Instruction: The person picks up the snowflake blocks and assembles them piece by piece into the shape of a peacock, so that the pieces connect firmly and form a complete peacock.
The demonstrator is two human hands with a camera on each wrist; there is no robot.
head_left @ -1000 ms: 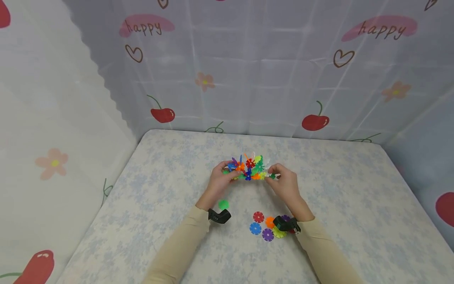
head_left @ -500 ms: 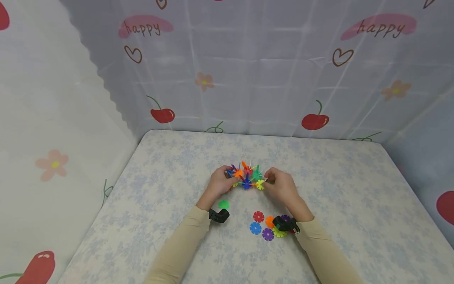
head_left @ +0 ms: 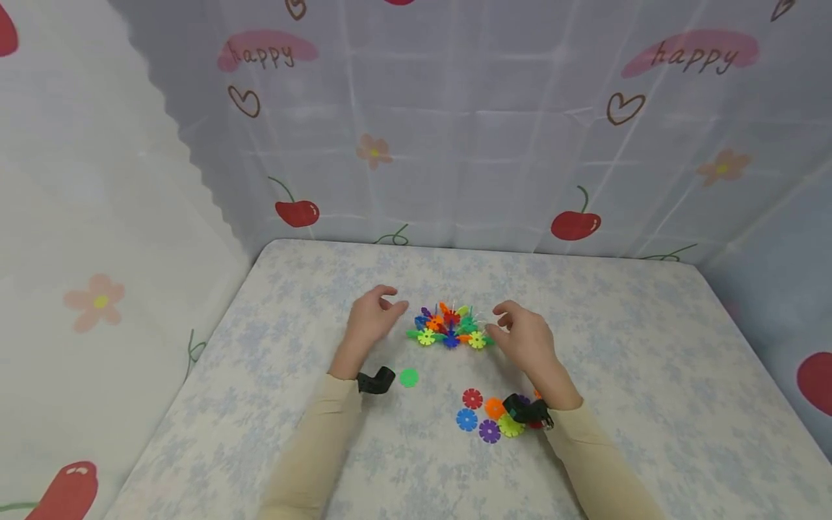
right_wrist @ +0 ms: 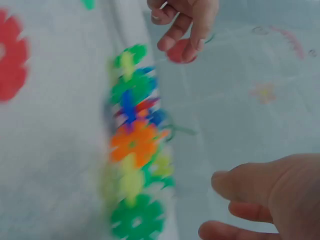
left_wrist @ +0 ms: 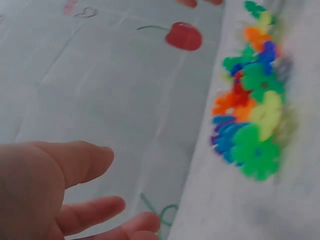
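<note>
Near the middle of the bench (head_left: 286, 433), which is covered in a blue-and-white mottled cloth, rests a flower-like assembly (head_left: 451, 328) of interlocked notched discs, green, yellow, orange, red, blue and purple, some standing upright and others splayed outward. The left hand (head_left: 370, 318) is held to the left of the assembly, clear of it, with thumb and fingers apart and nothing between them. The right hand (head_left: 525, 336) lies just beside the opposite end, likewise released; the right wrist view shows a gap between its thumb and the nearest green disc (right_wrist: 137, 220). Nearer the person, a loose green disc (head_left: 409, 378) lies alone beside the left wrist camera (head_left: 376, 380). To its right is a loose group comprising a red disc (head_left: 472, 398), a light blue disc (head_left: 466, 419), a purple disc (head_left: 490, 431), an orange disc (head_left: 494, 408) and a yellow-green disc (head_left: 511, 425); further pieces are partly hidden by the right wrist camera (head_left: 528, 412). Behind the bench hangs a curtain (head_left: 448, 144) printed with cherries, flowers, hearts and the word "happy".
</note>
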